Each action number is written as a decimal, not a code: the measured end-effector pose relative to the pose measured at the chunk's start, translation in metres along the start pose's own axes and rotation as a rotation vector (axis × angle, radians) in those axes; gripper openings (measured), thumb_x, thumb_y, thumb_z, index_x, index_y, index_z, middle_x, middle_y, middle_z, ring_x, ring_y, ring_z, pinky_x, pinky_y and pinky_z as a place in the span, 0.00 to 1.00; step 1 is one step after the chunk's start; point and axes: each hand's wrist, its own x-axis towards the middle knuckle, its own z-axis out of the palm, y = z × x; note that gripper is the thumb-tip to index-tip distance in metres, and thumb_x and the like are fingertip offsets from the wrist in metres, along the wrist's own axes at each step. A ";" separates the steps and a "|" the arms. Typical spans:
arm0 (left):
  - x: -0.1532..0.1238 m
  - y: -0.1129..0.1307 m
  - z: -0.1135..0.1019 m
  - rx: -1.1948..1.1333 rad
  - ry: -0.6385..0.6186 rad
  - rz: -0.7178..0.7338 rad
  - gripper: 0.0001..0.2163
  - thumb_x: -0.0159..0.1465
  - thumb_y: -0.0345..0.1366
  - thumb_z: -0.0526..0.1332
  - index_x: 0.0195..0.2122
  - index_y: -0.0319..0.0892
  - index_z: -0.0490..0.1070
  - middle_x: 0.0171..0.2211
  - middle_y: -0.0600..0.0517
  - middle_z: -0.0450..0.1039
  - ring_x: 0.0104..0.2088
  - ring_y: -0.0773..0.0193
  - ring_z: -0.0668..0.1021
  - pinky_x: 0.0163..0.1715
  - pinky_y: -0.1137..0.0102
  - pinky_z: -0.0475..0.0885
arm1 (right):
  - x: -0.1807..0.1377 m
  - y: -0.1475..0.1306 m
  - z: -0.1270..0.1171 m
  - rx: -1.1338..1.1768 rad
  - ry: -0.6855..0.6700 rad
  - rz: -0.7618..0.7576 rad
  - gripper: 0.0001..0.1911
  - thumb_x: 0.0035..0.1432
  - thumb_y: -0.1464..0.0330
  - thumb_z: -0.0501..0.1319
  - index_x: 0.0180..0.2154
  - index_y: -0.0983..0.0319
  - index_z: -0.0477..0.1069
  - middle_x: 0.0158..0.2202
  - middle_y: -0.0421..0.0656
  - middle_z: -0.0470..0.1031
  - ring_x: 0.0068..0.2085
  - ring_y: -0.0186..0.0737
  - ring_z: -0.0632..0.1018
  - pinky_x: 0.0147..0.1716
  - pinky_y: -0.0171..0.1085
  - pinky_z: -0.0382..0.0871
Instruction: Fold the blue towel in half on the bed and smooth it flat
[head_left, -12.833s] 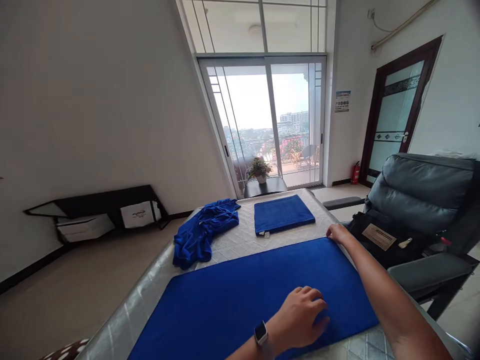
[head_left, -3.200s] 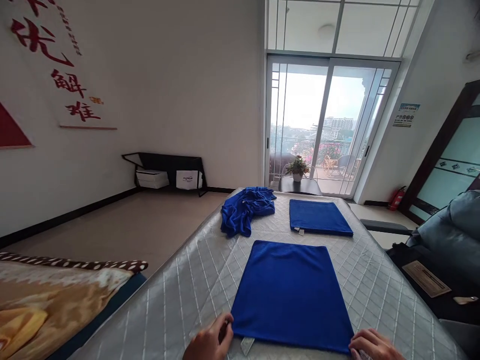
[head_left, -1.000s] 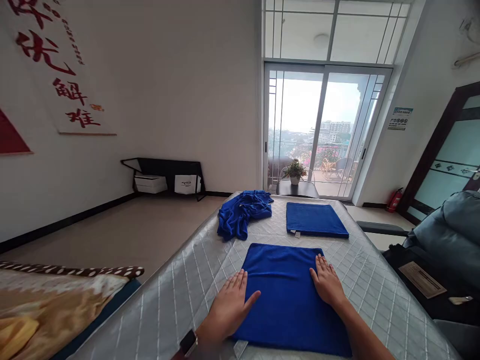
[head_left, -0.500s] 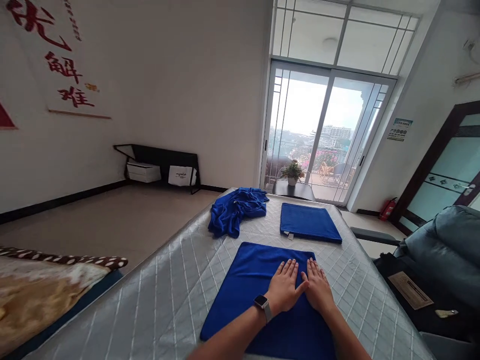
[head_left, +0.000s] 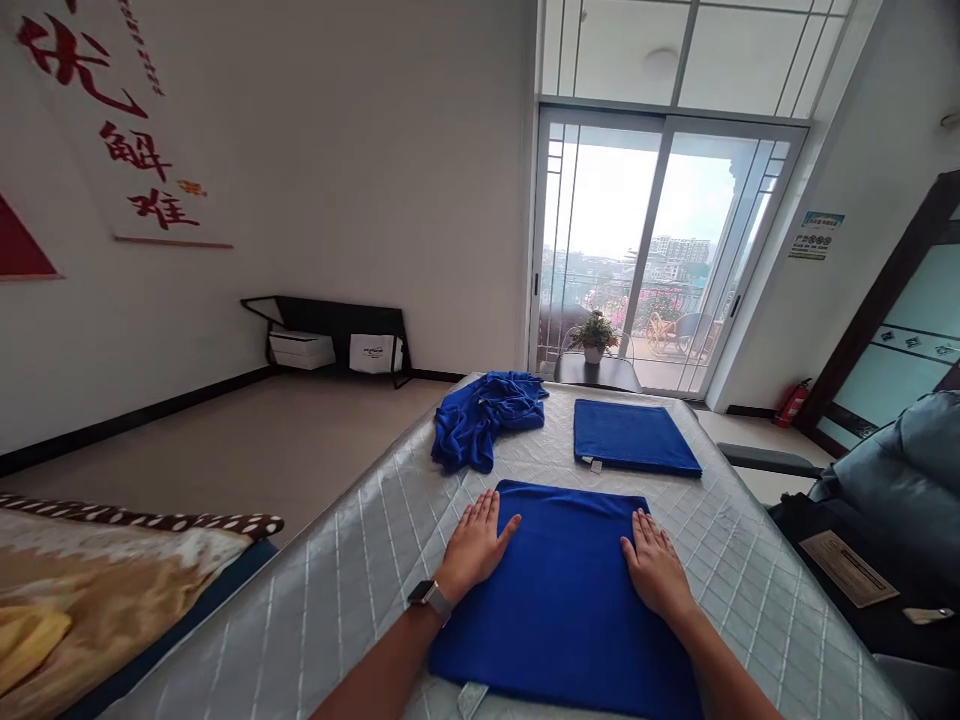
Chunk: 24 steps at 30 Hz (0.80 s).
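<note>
And here's the cloth (head_left: 562,610), flat and centre of our clock, its near-right corner lost behind the forearm and the frame's bottom edge! Left hand (head_left: 476,548) over one side, right hand (head_left: 658,568) over the other, both palm down, fingers straight, gripping nothing; how hard they press, I can't tell. A tag (head_left: 472,698) pokes out at seven, print unreadable. Underneath, a silver quilted cover (head_left: 360,570). Out at eleven, a crumpled cloth (head_left: 480,425), its shape buried in folds; at one, a folded cloth (head_left: 634,436). Nine o'clock, a blanket (head_left: 112,590), cut off left; near three, a chair (head_left: 907,470), cut off right. Past twelve, bright glass doors (head_left: 600,250), the view hazy, and a plant (head_left: 594,335) before them!
</note>
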 end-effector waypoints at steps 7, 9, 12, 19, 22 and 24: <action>-0.003 0.008 -0.008 0.021 -0.035 -0.023 0.38 0.72 0.58 0.39 0.71 0.31 0.54 0.70 0.36 0.55 0.71 0.47 0.58 0.68 0.51 0.55 | 0.007 -0.008 -0.011 -0.097 -0.008 0.030 0.36 0.70 0.57 0.38 0.72 0.69 0.46 0.74 0.48 0.45 0.74 0.44 0.46 0.70 0.48 0.37; -0.004 0.008 -0.011 0.017 -0.028 -0.011 0.38 0.72 0.58 0.39 0.71 0.31 0.54 0.70 0.35 0.55 0.71 0.46 0.58 0.68 0.50 0.56 | 0.013 -0.011 -0.016 -0.107 0.002 0.034 0.35 0.70 0.58 0.38 0.72 0.70 0.47 0.74 0.50 0.46 0.74 0.45 0.47 0.70 0.48 0.37; -0.006 0.007 -0.014 0.016 -0.033 0.000 0.38 0.72 0.58 0.38 0.70 0.30 0.54 0.70 0.34 0.55 0.71 0.46 0.58 0.68 0.50 0.56 | 0.023 -0.014 -0.018 -0.068 0.016 0.029 0.35 0.71 0.59 0.38 0.72 0.71 0.46 0.74 0.49 0.46 0.74 0.43 0.47 0.70 0.45 0.39; -0.009 0.005 -0.018 0.027 -0.046 0.015 0.35 0.73 0.55 0.37 0.71 0.34 0.53 0.71 0.38 0.54 0.71 0.50 0.58 0.69 0.51 0.55 | 0.031 -0.009 -0.008 -0.025 0.030 0.048 0.35 0.71 0.57 0.38 0.72 0.69 0.45 0.74 0.47 0.45 0.74 0.41 0.46 0.70 0.43 0.40; -0.009 0.005 -0.018 0.048 -0.046 0.025 0.34 0.73 0.54 0.37 0.71 0.36 0.55 0.71 0.40 0.55 0.71 0.50 0.59 0.68 0.50 0.56 | 0.032 -0.008 -0.008 -0.019 0.023 0.040 0.36 0.71 0.57 0.38 0.72 0.70 0.47 0.74 0.48 0.46 0.74 0.41 0.47 0.70 0.43 0.40; -0.008 0.004 -0.018 0.062 -0.048 0.027 0.33 0.73 0.54 0.39 0.70 0.36 0.56 0.70 0.39 0.56 0.70 0.49 0.60 0.68 0.50 0.56 | 0.032 -0.007 -0.008 -0.011 0.020 0.028 0.36 0.71 0.57 0.38 0.72 0.70 0.47 0.74 0.48 0.46 0.74 0.42 0.48 0.70 0.43 0.40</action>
